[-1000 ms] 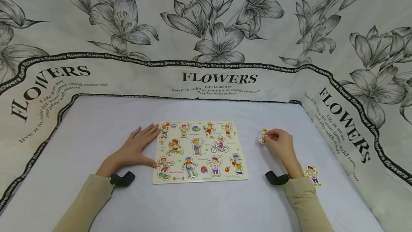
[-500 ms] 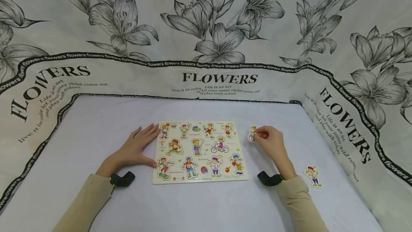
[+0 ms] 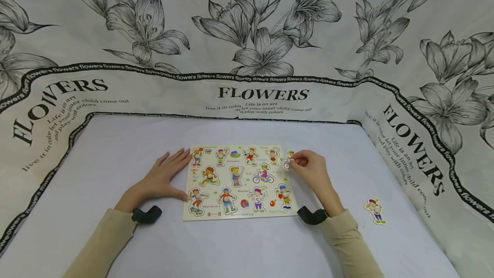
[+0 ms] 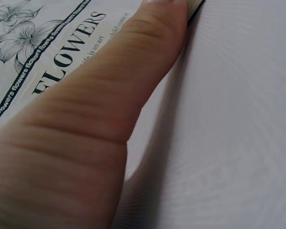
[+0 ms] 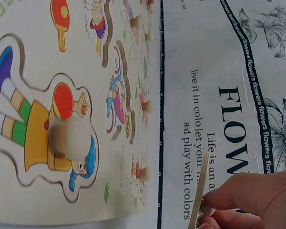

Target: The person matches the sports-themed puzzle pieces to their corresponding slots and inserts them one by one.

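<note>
My left hand (image 3: pixel 158 179) lies with fingers spread at the left edge of the wooden puzzle board (image 3: pixel 243 221), thumb and fingertips right at the rim. In the left wrist view its thumb (image 4: pixel 109 95) reaches to a corner of the board. My right hand (image 3: pixel 311 170) pinches a cyclist puzzle piece (image 3: pixel 287 164) between thumb and finger, over the board's upper right edge. Seen edge-on in the right wrist view, the thin piece (image 5: pixel 199 191) stands tilted, held by its knob. Knobbed sports figures sit in the board; the printed cyclist (image 3: pixel 264 174) there is a knobless recess.
A baseball-player puzzle piece (image 3: pixel 375 212) lies on the white table (image 3: pixel 247 252), right of my right forearm. The printed baseball player (image 3: pixel 257 199) on the board also has no knob. A flower-printed curtain (image 3: pixel 262 55) surrounds the table's back and sides.
My right hand has moved left with the cyclist piece, from the table right of the board to the board's edge. My left hand has stayed in place.
</note>
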